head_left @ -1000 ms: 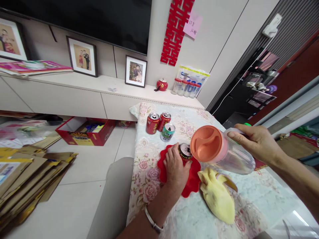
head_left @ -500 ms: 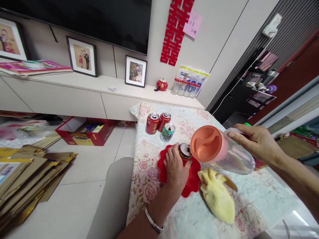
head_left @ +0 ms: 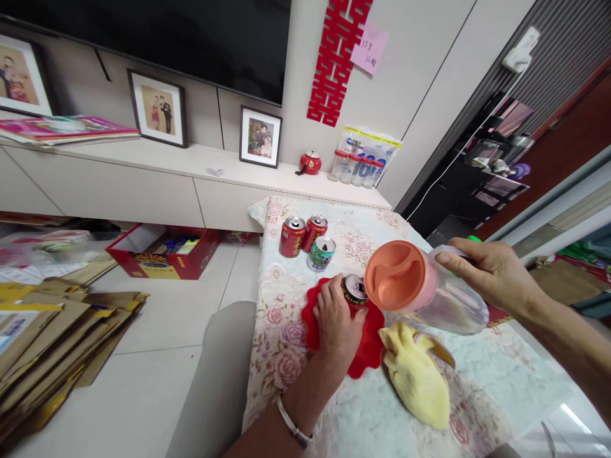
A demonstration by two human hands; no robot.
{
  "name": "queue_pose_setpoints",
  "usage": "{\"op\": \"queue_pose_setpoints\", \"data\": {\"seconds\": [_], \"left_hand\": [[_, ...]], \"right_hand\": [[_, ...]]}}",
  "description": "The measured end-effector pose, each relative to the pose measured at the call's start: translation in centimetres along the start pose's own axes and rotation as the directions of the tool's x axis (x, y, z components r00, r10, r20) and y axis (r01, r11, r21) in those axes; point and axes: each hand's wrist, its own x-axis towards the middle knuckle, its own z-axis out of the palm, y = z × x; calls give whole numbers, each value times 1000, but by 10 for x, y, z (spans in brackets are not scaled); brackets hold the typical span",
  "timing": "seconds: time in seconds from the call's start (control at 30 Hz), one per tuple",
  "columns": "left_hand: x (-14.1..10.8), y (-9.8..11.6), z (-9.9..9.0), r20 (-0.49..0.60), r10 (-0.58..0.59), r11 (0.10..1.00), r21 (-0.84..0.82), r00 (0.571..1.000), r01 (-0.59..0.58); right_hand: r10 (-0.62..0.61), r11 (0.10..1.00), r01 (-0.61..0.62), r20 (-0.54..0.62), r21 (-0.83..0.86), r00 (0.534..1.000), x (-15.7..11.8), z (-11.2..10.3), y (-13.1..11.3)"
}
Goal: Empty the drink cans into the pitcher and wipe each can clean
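My left hand (head_left: 337,321) is wrapped round a dark-rimmed red can (head_left: 354,291) on a red scalloped mat (head_left: 363,356). By its handle, my right hand (head_left: 491,270) holds a clear pitcher (head_left: 449,305) with an orange lid (head_left: 397,275). The pitcher is tilted left, its lid beside the can's top. Whether liquid flows cannot be made out. A yellow cloth (head_left: 420,381) lies right of the mat. Behind my left hand stand a green and silver can (head_left: 321,254) and two red cans, one at the left (head_left: 292,236) and one behind (head_left: 314,233).
The table has a floral cloth (head_left: 281,318). Beyond it, a white cabinet (head_left: 191,162) bears framed photos, a red pot (head_left: 310,163) and lidded jars (head_left: 351,168). A red box (head_left: 167,251) and flattened cardboard (head_left: 62,356) lie on the floor at the left.
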Motion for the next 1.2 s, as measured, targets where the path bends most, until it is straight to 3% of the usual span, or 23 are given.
{"op": "queue_pose_setpoints", "data": {"seconds": [1.2], "left_hand": [[0, 0, 0, 1, -6, 1000, -10, 1000, 6]], "right_hand": [[18, 1000, -18, 6, 12, 1000, 0, 0, -2]]}}
